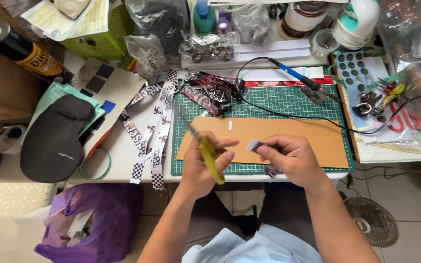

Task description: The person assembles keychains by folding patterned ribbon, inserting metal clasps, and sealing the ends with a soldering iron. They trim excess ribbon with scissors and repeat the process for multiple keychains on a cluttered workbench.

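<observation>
A person sits at a cluttered craft table, seen from above through a head-worn camera. The left hand is closed around the yellow handle of a slim tool, whose thin metal shaft points up and away over the table. The right hand pinches a small white strip between thumb and fingertips, just beside the tool hand; a dark bit hangs below the fingers, too small to make out. Both hands hover over the near edge of a green cutting mat, on which lies a brown cardboard sheet. Checkered printed ribbons trail over the table's left side. A blue-handled soldering iron rests at the mat's far edge, its black cord looping across. A purple plastic bag sits on the floor at the lower left.
</observation>
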Action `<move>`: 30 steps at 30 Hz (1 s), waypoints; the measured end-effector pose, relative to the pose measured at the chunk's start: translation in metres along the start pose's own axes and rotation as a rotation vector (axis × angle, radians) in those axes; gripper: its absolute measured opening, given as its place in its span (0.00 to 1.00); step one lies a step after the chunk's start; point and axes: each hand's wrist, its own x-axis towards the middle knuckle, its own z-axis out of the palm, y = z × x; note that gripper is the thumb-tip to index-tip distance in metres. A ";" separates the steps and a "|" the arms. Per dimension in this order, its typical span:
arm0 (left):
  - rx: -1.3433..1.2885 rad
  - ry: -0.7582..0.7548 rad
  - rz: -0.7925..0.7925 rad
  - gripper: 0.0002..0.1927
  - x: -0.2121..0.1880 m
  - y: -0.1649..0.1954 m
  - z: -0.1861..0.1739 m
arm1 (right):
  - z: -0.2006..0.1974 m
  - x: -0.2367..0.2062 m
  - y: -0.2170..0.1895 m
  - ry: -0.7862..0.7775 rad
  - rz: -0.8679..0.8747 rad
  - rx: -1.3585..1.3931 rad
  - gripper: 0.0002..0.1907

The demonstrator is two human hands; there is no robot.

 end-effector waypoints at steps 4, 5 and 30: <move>0.173 -0.063 -0.203 0.19 -0.020 0.001 0.006 | -0.015 -0.013 0.000 0.088 0.021 0.093 0.08; 0.274 -0.102 -0.200 0.21 -0.024 0.001 0.009 | -0.017 -0.017 -0.001 0.101 0.029 0.104 0.09; 0.212 -0.059 0.007 0.24 -0.027 0.024 0.047 | -0.005 -0.055 -0.033 -0.009 -0.130 0.005 0.13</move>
